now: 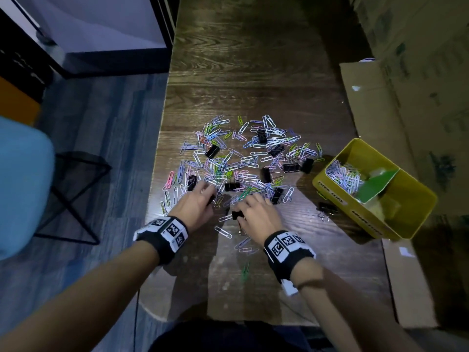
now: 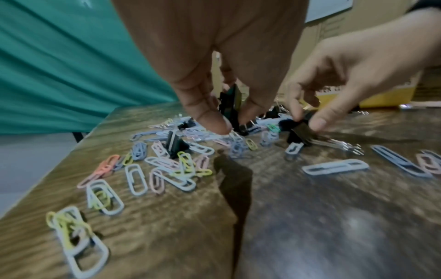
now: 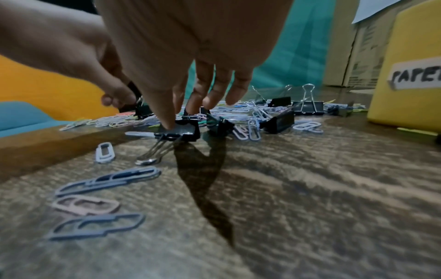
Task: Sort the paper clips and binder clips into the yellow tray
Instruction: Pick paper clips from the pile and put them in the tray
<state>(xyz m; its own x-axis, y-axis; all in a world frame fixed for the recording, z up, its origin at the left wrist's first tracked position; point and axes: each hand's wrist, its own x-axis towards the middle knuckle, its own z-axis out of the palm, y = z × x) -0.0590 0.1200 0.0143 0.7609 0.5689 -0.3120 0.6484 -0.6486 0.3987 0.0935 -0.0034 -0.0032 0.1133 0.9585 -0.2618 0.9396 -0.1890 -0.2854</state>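
A loose pile of coloured paper clips (image 1: 236,161) mixed with black binder clips (image 1: 212,151) covers the middle of the wooden table (image 1: 253,72). My left hand (image 1: 209,196) is at the pile's near left edge and grips a black binder clip (image 2: 230,105) upright between thumb and fingers (image 2: 212,124). My right hand (image 1: 241,212) pinches another black binder clip (image 3: 183,130) that lies on the table, its wire handles pointing at me. The yellow tray (image 1: 355,212) stands at the right; its far compartment holds paper clips (image 1: 342,176) behind a green divider (image 1: 375,184).
One binder clip (image 1: 326,209) lies alone just in front of the tray. Cardboard boxes (image 1: 406,72) line the table's right side. A blue chair (image 1: 22,186) and a black wire frame (image 1: 76,194) stand left of the table edge. Stray clips (image 1: 243,245) lie near my right wrist.
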